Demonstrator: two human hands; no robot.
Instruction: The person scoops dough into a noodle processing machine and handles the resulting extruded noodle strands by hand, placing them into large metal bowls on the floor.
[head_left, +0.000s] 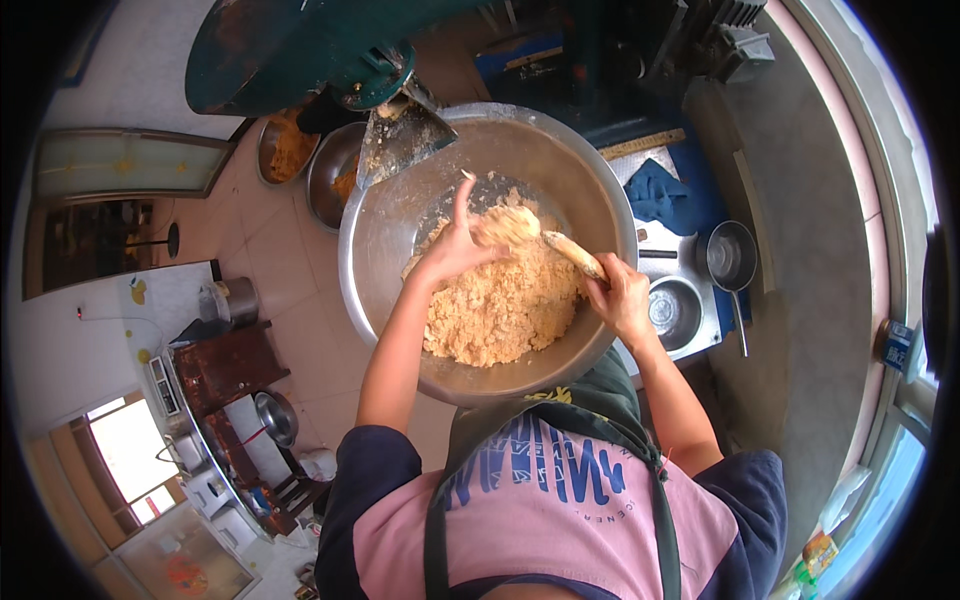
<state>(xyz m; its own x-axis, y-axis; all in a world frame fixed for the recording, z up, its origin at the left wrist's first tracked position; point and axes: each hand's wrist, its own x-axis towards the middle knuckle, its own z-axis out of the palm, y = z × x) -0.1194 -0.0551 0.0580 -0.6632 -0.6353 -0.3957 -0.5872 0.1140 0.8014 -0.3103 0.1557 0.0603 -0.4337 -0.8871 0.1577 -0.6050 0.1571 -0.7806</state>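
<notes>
Pale-yellow crumbly mixture (pixel 500 315) is lying heaped toward the near side of a wide, round silver metal bowl (pixel 375 245), while a pale, crusted stick-shaped tool (pixel 573 253) is slanting over it, one end at a blurred clump.

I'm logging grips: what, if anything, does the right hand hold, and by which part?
The right hand grips a pale, stick-like handle by its near end.
</notes>
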